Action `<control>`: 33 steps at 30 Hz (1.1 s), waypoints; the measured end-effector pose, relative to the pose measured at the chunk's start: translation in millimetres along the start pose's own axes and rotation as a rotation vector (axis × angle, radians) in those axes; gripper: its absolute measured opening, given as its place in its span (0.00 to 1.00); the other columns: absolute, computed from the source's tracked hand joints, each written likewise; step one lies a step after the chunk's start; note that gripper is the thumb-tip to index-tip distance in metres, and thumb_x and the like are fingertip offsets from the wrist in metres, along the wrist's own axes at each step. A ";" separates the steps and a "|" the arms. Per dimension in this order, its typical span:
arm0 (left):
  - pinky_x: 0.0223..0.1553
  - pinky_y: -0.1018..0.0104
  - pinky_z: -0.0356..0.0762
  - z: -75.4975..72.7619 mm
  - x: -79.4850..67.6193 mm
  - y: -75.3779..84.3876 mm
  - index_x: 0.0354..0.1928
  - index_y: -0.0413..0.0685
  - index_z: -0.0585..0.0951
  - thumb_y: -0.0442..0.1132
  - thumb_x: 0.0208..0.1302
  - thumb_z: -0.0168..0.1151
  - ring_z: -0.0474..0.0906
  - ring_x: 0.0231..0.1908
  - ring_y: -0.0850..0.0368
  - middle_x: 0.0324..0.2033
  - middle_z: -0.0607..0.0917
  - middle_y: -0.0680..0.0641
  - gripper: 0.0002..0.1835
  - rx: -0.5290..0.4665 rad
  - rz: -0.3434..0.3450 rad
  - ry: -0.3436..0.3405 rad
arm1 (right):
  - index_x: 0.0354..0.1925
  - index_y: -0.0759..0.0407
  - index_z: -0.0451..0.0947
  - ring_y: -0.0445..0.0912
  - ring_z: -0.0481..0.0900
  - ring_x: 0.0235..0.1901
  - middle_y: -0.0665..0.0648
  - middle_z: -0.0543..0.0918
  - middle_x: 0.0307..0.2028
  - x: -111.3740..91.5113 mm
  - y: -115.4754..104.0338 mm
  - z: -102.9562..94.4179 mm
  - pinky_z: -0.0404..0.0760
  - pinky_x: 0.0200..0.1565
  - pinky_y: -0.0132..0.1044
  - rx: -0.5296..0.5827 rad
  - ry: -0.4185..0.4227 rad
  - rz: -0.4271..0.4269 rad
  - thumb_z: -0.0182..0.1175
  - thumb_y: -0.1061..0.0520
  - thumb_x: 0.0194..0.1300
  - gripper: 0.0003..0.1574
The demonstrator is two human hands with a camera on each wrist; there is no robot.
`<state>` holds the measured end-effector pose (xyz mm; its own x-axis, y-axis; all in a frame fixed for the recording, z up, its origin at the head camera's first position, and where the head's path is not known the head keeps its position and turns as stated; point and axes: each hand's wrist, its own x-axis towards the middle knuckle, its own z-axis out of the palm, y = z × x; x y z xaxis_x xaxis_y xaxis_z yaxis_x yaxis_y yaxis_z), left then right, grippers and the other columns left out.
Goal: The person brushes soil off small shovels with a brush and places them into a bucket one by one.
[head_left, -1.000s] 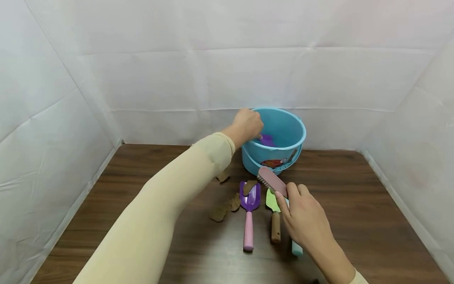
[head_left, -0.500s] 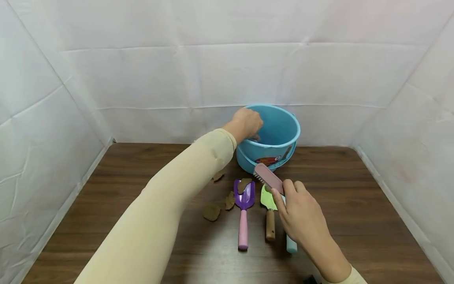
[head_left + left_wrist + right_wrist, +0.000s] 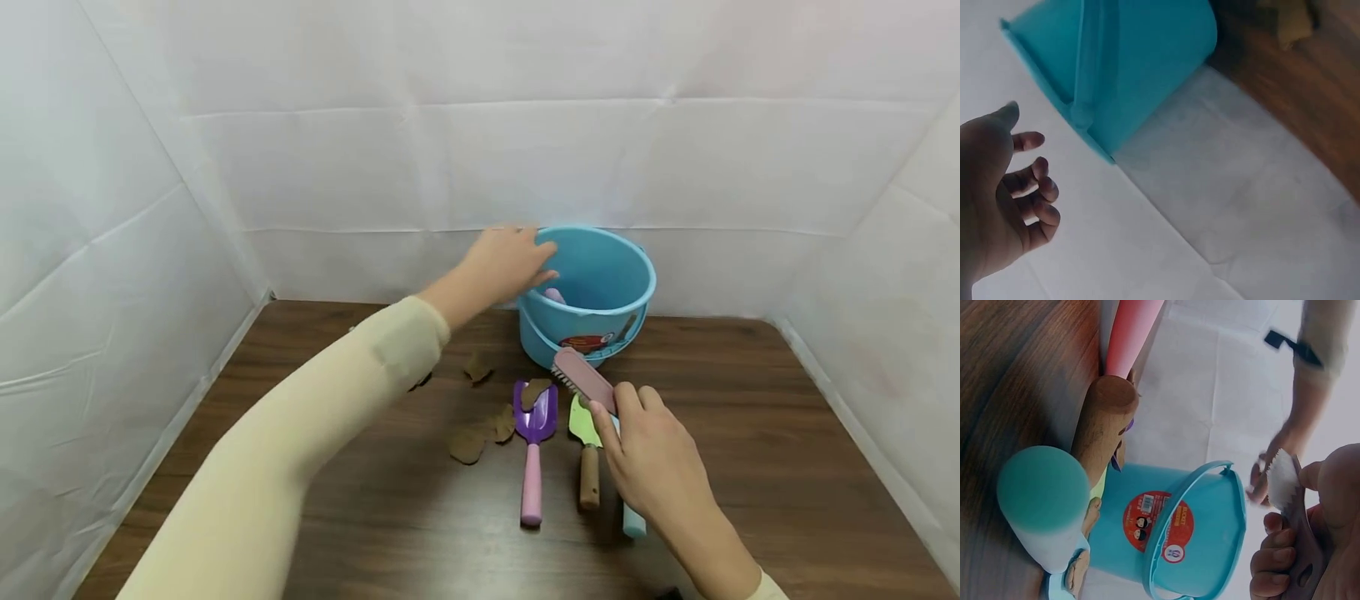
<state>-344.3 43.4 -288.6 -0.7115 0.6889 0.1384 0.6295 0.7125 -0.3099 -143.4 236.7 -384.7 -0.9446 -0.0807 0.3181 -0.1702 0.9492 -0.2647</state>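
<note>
My left hand (image 3: 504,260) is just above the left rim of the blue bucket (image 3: 540,335). In the left wrist view, its fingers are loosely bent with nothing between them. A pale pink handle end (image 3: 554,295) shows inside the bucket; the rest of that tool is hidden by the wall. With my right hand (image 3: 651,450) I grip a pink brush (image 3: 583,380), its white bristles (image 3: 1282,478) facing left in the head view. Below the brush lie a green trowel (image 3: 588,475) with a brown handle and a tool with a light blue handle (image 3: 633,522), partly covered by my hand.
A purple scoop (image 3: 532,483) with a pink handle lies on the wooden table (image 3: 405,517), a dry leaf (image 3: 534,392) on its blade. More brown leaves (image 3: 467,445) are left of it, another (image 3: 477,367) nearer the bucket. White cloth walls (image 3: 480,167) stand at back and sides.
My left hand has let go of a purple tool inside the bucket and drawn back up and left, its fingers opening. The right hand still holds the brush in nearly the same place.
</note>
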 end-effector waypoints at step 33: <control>0.38 0.45 0.77 103.8 -130.4 156.1 0.57 0.64 0.76 0.74 0.71 0.38 0.75 0.45 0.50 0.48 0.81 0.47 0.31 -0.207 -0.120 0.024 | 0.34 0.59 0.67 0.44 0.59 0.23 0.52 0.62 0.25 21.7 31.2 8.0 0.62 0.25 0.35 -0.129 0.084 -0.387 0.57 0.48 0.76 0.19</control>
<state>-185.6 51.0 -452.6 -0.7793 0.5985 0.1858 0.5928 0.8002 -0.0909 -171.4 262.1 -393.3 -0.7905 -0.4192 0.4464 -0.4670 0.8843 0.0034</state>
